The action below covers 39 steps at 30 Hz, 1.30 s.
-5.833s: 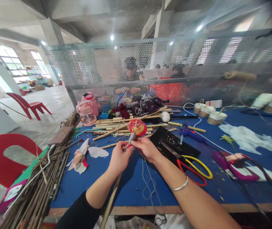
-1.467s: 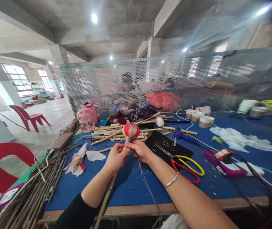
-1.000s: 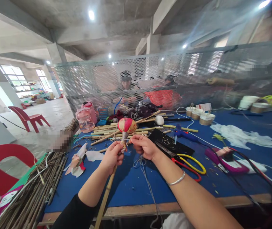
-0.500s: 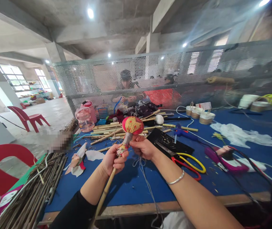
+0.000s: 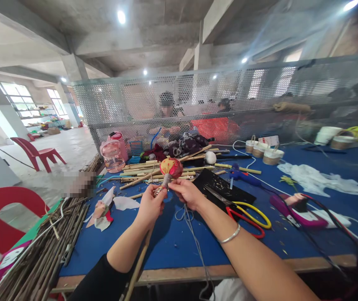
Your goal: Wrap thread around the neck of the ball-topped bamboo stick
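A bamboo stick (image 5: pixel 141 257) slants up from the table's front edge, topped by a round head of red and yellow patterned cloth (image 5: pixel 171 167). My left hand (image 5: pixel 150 205) is closed around the stick just below that head, its back turned up toward me. Grey cord (image 5: pixel 167 179) is wound about the neck under the cloth. Beside the neck, my right hand (image 5: pixel 187 193) has thumb and forefinger pinched on what looks like the cord; the fingertips hide the exact grip. Loose strands of grey cord (image 5: pixel 194 240) hang beneath my right hand and over the front edge.
Scissors (image 5: pixel 248 213) lie on black cloth at right, near a blue glue gun (image 5: pixel 244 175) and a power strip (image 5: pixel 307 213). Behind are bamboo sticks (image 5: pixel 135 173) and a white ball (image 5: pixel 210 157). Cloth scraps (image 5: pixel 125 203) and bundled twigs (image 5: pixel 47 242) lie left. A perforated screen (image 5: pixel 129 100) stands behind.
The stick has rolled and its cloth head has dropped slightly. My left hand has turned so its back faces me more. My right hand stays pinched at the neck.
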Motion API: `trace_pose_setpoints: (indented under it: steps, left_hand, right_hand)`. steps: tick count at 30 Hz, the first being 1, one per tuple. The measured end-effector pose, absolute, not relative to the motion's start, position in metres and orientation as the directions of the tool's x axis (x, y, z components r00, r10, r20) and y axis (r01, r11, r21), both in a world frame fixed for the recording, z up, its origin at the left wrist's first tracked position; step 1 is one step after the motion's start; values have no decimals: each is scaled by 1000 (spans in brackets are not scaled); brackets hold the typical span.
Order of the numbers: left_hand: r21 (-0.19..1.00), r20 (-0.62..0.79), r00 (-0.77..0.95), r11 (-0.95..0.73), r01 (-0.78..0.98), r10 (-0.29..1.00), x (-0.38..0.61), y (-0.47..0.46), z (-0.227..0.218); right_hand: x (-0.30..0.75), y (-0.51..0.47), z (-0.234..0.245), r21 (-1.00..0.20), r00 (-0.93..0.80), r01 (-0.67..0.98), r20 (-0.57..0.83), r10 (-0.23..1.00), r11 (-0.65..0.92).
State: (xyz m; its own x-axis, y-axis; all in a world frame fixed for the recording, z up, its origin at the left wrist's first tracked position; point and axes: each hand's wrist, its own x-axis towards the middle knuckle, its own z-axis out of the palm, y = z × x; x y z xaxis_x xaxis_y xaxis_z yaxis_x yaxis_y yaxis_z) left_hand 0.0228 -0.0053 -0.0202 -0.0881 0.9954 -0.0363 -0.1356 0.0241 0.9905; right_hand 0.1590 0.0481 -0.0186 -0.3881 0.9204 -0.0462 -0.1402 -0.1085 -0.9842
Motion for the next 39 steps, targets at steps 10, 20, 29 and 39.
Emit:
trace_pose_setpoints:
  steps: [10,20,29,39]
  left_hand:
    - [958,-40,28,46,-284,999,18,-10,-11]
    - [911,-301,154,331,-245,941,21,-7,-11]
    - [992,81,-89,-72,103,993,22,-2,-30]
    - [989,41,-119,-57,-136,992,10,1,-16]
  right_hand:
    - [159,46,-14,-962,-451,-230,-29,892,-147]
    - [157,47,-23,-971,-448,-195,-36,893,-137]
    - [148,46,-25,-989,-420,-122,-29,907,-89]
    - [150,36,-14,-982,-357,-189,54,932,-16]
